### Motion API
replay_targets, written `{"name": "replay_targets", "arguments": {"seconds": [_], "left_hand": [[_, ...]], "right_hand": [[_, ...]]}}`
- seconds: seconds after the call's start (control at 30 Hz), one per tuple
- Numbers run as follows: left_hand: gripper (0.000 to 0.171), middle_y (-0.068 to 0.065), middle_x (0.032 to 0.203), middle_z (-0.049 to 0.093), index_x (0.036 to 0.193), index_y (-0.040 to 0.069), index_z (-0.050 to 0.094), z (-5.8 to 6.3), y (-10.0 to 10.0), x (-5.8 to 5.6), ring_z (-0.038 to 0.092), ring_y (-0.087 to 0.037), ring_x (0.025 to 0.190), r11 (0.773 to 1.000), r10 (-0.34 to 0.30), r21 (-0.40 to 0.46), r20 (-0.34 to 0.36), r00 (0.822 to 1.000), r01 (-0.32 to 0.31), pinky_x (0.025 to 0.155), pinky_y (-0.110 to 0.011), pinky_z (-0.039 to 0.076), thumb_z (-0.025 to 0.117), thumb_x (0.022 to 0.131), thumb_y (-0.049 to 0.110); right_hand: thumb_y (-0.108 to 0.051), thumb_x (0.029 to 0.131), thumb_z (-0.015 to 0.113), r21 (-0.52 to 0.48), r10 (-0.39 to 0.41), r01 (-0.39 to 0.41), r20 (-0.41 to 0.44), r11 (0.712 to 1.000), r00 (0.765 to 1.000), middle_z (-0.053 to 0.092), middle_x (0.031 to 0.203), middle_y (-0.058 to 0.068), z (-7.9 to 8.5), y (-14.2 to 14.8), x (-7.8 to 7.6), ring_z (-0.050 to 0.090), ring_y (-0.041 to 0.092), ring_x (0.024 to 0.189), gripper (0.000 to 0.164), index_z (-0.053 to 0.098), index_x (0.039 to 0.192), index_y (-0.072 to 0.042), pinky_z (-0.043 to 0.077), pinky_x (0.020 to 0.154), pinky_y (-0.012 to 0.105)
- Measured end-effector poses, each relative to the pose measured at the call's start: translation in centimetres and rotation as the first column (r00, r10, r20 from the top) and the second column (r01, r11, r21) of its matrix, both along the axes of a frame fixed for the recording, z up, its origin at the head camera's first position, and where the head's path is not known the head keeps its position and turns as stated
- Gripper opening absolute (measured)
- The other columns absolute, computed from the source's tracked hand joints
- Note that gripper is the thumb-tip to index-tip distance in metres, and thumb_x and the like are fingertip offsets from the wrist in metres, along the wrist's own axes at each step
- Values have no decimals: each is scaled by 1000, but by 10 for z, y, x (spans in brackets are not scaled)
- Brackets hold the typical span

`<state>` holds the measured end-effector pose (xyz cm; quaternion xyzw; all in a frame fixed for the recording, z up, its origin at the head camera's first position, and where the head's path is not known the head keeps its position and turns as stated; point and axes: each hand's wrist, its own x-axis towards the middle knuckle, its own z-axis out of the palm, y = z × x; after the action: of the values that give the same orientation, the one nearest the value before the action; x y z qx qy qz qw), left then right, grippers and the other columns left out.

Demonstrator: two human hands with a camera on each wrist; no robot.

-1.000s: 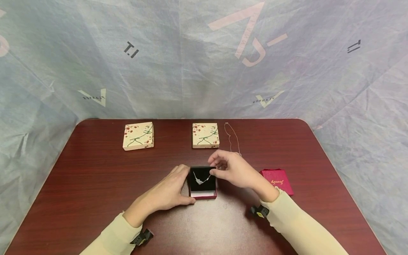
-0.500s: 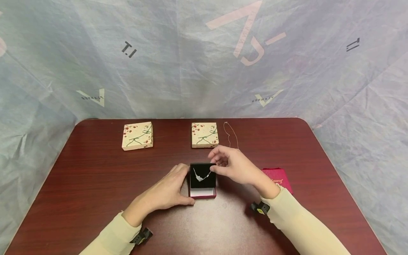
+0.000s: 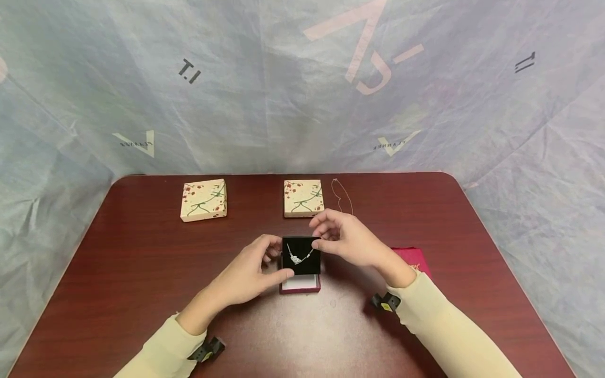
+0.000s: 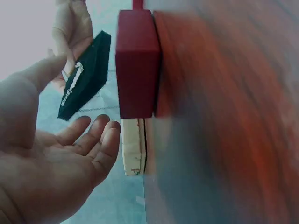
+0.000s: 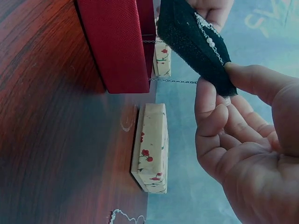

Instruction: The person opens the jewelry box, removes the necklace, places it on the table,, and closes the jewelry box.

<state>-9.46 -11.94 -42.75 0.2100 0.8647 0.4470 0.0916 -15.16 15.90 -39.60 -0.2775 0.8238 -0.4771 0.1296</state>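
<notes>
A black foam jewelry pad (image 3: pixel 308 266) with a silver necklace (image 3: pixel 295 259) across its face is tilted above an open red box (image 3: pixel 301 290). My right hand (image 3: pixel 352 239) pinches the pad's right edge between thumb and fingers. In the right wrist view, thin chain (image 5: pixel 175 81) runs from behind the pad (image 5: pixel 182 39) into the red box (image 5: pixel 114 44). My left hand (image 3: pixel 243 273) is at the pad's left side, fingers loosely bent. The left wrist view shows the pad (image 4: pixel 96 70) between thumb and fingers without a clear grip; the red box (image 4: pixel 136 70) stands beside them.
Two cream flower-patterned boxes, one at left (image 3: pixel 204 200) and one in the middle (image 3: pixel 304 198), lie near the table's back edge. A thin loose necklace (image 3: pixel 341 195) lies right of the middle one. A red lid (image 3: pixel 411 257) is partly hidden by the right forearm.
The pad has been raised a little higher and farther back by my right hand. My left hand has left the red box's side and moved up beside the pad.
</notes>
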Motion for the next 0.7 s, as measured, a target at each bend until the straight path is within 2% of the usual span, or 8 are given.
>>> {"name": "replay_targets", "arguments": {"seconds": [0.13, 0.27, 0.47, 0.7], "left_hand": [[51, -12, 117, 65, 136, -1, 56, 3, 3, 0, 65, -21, 99, 990, 30, 133, 119, 993, -45, 84, -36, 58, 79, 98, 24], [41, -17, 118, 67, 133, -7, 57, 7, 7, -2, 67, -22, 100, 964, 47, 244, 242, 969, -108, 82, -31, 58, 72, 101, 13], [33, -17, 117, 70, 130, -7, 60, 9, 11, -4, 71, -25, 102, 944, 81, 276, 332, 940, -179, 83, -32, 58, 68, 101, 7], [34, -19, 114, 70, 131, -12, 59, 4, 16, -1, 71, -22, 93, 914, 52, 348, 408, 912, -208, 81, -33, 60, 66, 103, 5]], "right_hand": [[-5, 92, 83, -25, -3, 3, 25, 1000, 1000, 74, 98, 0, -3, -1, -3, 71, 19, 87, 34, 66, 121, -9, 58, 80, 33], [-4, 91, 83, -47, -14, 17, 55, 999, 998, 75, 99, 2, -3, -2, -7, 71, 21, 89, 37, 65, 123, -8, 59, 84, 35], [-2, 91, 82, -78, -22, 30, 98, 996, 995, 76, 99, 4, -1, -2, -11, 73, 23, 91, 39, 64, 125, -6, 60, 89, 37], [-1, 91, 82, -94, -41, 54, 136, 994, 990, 77, 101, 6, -3, -4, -10, 74, 23, 93, 41, 64, 127, -5, 60, 87, 36]]}}
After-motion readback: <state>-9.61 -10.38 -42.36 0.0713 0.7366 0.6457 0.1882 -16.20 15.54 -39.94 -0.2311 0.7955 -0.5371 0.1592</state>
